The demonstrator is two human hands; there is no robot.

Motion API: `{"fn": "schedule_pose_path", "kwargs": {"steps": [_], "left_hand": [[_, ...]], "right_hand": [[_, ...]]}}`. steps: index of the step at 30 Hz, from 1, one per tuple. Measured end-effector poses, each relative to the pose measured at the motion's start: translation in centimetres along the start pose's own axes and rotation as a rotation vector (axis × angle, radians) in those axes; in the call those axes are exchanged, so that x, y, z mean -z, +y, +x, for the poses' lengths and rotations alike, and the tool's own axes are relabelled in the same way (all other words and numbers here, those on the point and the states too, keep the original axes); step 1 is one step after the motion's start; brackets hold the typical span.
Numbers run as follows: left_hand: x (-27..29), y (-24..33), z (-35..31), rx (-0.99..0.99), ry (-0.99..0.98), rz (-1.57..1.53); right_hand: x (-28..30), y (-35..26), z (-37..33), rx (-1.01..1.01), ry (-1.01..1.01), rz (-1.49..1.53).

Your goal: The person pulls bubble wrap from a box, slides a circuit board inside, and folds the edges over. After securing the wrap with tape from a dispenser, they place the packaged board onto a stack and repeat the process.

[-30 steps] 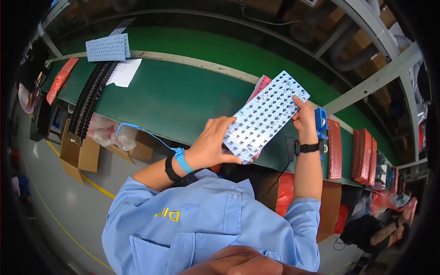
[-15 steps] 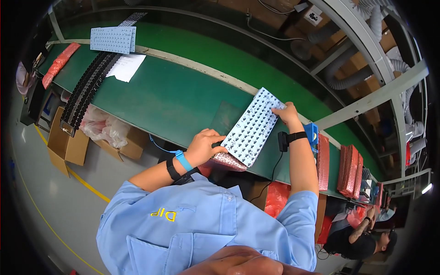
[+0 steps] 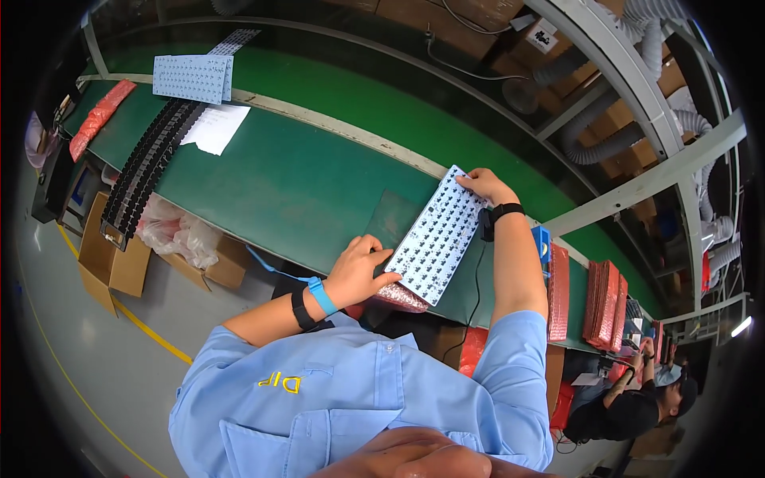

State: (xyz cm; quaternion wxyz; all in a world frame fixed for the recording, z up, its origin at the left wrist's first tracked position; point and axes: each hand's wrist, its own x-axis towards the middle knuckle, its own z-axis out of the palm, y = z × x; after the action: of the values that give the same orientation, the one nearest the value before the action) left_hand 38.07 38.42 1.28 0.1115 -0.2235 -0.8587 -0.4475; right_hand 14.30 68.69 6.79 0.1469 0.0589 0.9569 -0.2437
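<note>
Centre frame: white perforated keyboard plate (image 3: 437,236) lying on green surface (image 3: 303,183), long axis running lower left to upper right. Left hand (image 3: 360,269) clamped on near lower end, above pink bubble-wrap bag (image 3: 401,296). Right hand (image 3: 483,186) gripping far upper end. Both touching; 2 ends covered. Second plate (image 3: 191,78) upper left.

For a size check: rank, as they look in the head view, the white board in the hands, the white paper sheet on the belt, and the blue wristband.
1. white board, the largest.
2. paper sheet; it lies farther off, so its true size is unsure.
3. blue wristband, the smallest.
</note>
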Motion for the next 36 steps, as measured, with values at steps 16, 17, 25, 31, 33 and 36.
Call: {"fn": "schedule_pose_path", "kwargs": {"steps": [16, 17, 25, 31, 33, 36], "left_hand": [[4.5, 1.3, -0.9, 0.168, -0.186, -0.531], [5.8, 1.7, -0.6, 0.079, -0.116, -0.441], [8.7, 3.0, 1.0, -0.158, -0.116, -0.013], [7.9, 4.9, 0.4, -0.186, -0.116, 0.184], [7.8, 4.9, 0.3, -0.222, -0.138, 0.241], [7.8, 4.9, 0.2, -0.233, -0.144, 0.276]], "right_hand": [[5.8, 1.2, -25.7, 0.509, 0.399, 0.762], [4.0, 2.5, -26.8, 0.483, 0.415, 0.771], [-11.9, 9.8, -28.0, 0.489, 0.617, 1.115], [-12.7, 8.8, -28.5, 0.483, 0.644, 1.096], [-11.5, 7.7, -29.3, 0.488, 0.767, 0.921], [-9.8, 6.1, -30.6, 0.486, 0.977, 0.549]]}}
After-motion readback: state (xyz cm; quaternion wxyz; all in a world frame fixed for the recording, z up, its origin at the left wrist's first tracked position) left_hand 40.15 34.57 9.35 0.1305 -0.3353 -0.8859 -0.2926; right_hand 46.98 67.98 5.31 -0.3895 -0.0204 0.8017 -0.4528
